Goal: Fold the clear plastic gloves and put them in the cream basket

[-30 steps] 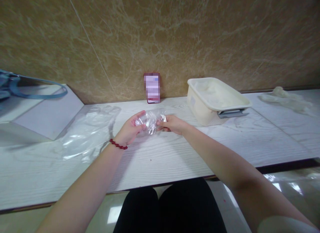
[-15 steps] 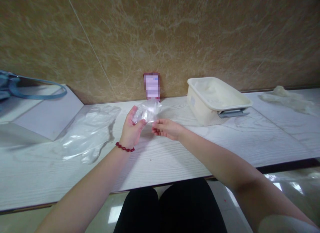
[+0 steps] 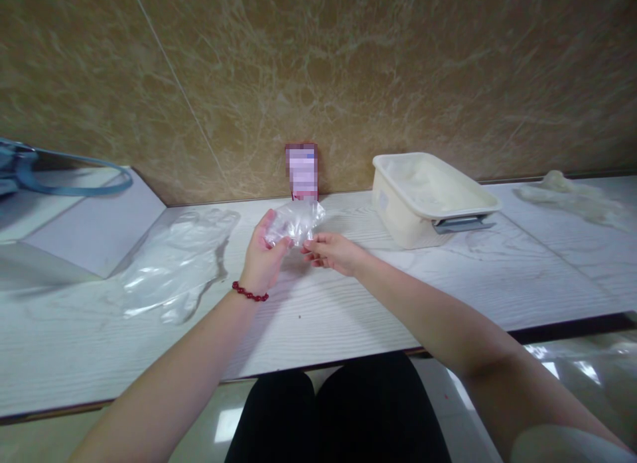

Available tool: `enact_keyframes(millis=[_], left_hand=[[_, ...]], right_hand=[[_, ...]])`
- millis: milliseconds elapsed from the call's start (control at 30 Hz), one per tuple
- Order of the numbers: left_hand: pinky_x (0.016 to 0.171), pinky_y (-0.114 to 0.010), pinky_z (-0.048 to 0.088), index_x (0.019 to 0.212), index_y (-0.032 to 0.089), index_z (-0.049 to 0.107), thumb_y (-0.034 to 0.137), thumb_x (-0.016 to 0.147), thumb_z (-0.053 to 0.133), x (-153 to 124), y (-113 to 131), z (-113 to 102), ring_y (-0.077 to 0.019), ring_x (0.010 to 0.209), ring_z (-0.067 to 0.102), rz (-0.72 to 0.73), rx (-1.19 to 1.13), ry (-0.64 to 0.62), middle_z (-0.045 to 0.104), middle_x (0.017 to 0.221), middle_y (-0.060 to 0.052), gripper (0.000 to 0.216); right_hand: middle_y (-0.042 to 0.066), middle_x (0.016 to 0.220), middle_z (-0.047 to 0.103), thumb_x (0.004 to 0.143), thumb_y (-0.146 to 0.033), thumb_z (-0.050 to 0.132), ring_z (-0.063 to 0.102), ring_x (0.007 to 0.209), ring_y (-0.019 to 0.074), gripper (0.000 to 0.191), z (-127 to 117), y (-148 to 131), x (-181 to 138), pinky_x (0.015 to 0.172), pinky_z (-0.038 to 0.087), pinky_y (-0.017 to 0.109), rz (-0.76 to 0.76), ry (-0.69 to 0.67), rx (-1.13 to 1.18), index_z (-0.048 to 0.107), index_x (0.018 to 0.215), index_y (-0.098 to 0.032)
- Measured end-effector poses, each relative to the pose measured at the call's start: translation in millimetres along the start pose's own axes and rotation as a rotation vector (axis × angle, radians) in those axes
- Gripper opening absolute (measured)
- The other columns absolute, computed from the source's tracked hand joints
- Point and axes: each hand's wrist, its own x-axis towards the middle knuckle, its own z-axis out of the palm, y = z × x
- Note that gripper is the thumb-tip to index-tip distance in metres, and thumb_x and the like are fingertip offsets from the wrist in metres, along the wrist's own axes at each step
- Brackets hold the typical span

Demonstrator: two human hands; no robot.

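My left hand [image 3: 263, 252], with a red beaded bracelet at the wrist, grips a crinkled clear plastic piece [image 3: 294, 223] between thumb and fingers. The piece is bunched, and its exact kind is hard to make out. At its lower right edge, my right hand [image 3: 328, 252] pinches the same plastic with thumb and forefinger; the other fingers are curled. Both hands are just above the white wood-grain table [image 3: 298, 343]. Flat clear plastic gloves [image 3: 174, 264] lie in a stack left of my left hand.
A cream plastic bin [image 3: 411, 221] with a grey latch stands at right. Beyond it lies a crumpled translucent glove-like item [image 3: 572, 198]. A phone-like object [image 3: 302, 171], blurred out, leans on the marbled wall [image 3: 318, 65]. At left are a white box [image 3: 94, 231] and a blue strap [image 3: 79, 190].
The plastic between my hands has shifted and crumpled slightly, with its right end puckered more. Both hands keep nearly the same place and grip.
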Motion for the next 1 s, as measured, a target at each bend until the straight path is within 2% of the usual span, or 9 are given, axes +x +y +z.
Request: enact_keyframes(millis=[333, 467, 600, 667, 733, 800, 900, 1000], left_hand=[[0.077, -0.023, 0.046, 0.12, 0.03, 0.039, 0.006, 0.059, 0.062, 0, -2, 1, -0.0188, 0.106, 0.046, -0.017, 0.001, -0.038, 0.039, 0.126, -0.002, 0.07], [0.076, -0.025, 0.046, 0.12, 0.024, 0.041, 0.007, 0.056, 0.064, 2, -8, 0, -0.0191, 0.101, 0.049, 0.013, -0.01, -0.015, 0.041, 0.124, -0.006, 0.069], [0.075, -0.025, 0.047, 0.119, 0.022, 0.041, 0.007, 0.056, 0.064, 2, -7, 2, -0.0179, 0.096, 0.052, 0.012, -0.068, -0.005, 0.042, 0.121, -0.008, 0.068], [0.073, -0.025, 0.048, 0.118, 0.023, 0.041, 0.006, 0.057, 0.063, 2, -4, 3, -0.0162, 0.092, 0.053, -0.005, -0.114, 0.015, 0.043, 0.12, -0.007, 0.068], [0.074, -0.025, 0.048, 0.118, 0.025, 0.041, 0.005, 0.057, 0.061, 2, -2, 3, -0.0139, 0.088, 0.054, -0.022, -0.152, 0.042, 0.042, 0.12, -0.006, 0.067], [0.074, -0.024, 0.048, 0.118, 0.026, 0.04, 0.004, 0.058, 0.06, 2, -1, 3, -0.0116, 0.083, 0.055, -0.038, -0.169, 0.054, 0.043, 0.119, -0.006, 0.067], [0.069, -0.021, 0.048, 0.121, 0.025, 0.037, 0.004, 0.06, 0.059, 1, -3, 4, -0.0096, 0.076, 0.056, -0.062, -0.124, 0.045, 0.048, 0.114, -0.006, 0.068], [0.068, -0.02, 0.048, 0.121, 0.024, 0.039, 0.005, 0.06, 0.06, -2, -8, 7, -0.0108, 0.08, 0.056, -0.025, -0.039, 0.041, 0.047, 0.116, -0.006, 0.067]], right_hand=[[-0.002, 0.065, 0.056, 0.074, -0.021, 0.054, 0.051, 0.054, 0.0049, 0.008, -8, 2, 8, 0.052, 0.039, 0.018, -0.075, 0.091, 0.077, 0.05, 0.069, -0.016], [-0.003, 0.064, 0.054, 0.072, -0.02, 0.055, 0.049, 0.053, 0.0043, 0.009, -10, 3, 11, 0.05, 0.037, 0.017, -0.11, 0.124, 0.095, 0.048, 0.068, -0.016], [-0.003, 0.063, 0.053, 0.073, -0.014, 0.051, 0.05, 0.052, 0.0056, 0.007, -8, 1, 10, 0.052, 0.039, 0.019, -0.062, 0.149, 0.16, 0.045, 0.07, -0.017], [-0.002, 0.063, 0.053, 0.075, -0.012, 0.046, 0.052, 0.054, 0.0073, 0.005, -6, 0, 6, 0.054, 0.041, 0.021, 0.05, 0.114, 0.165, 0.046, 0.072, -0.016], [0.002, 0.066, 0.054, 0.076, -0.012, 0.044, 0.054, 0.058, 0.0092, 0.005, -2, -1, 1, 0.057, 0.043, 0.023, 0.174, 0.006, 0.145, 0.048, 0.075, -0.014], [0.004, 0.073, 0.056, 0.075, -0.015, 0.048, 0.055, 0.063, 0.0104, 0.005, 2, 0, -3, 0.06, 0.044, 0.024, 0.219, -0.121, 0.141, 0.051, 0.078, -0.014], [0.003, 0.08, 0.056, 0.073, -0.023, 0.055, 0.053, 0.066, 0.0101, 0.011, 10, 5, -5, 0.061, 0.043, 0.025, 0.11, -0.174, 0.178, 0.054, 0.081, -0.015], [0.001, 0.078, 0.055, 0.07, -0.025, 0.058, 0.051, 0.067, 0.0088, 0.012, 14, 8, -2, 0.058, 0.04, 0.021, -0.071, -0.05, 0.2, 0.054, 0.077, -0.016]])
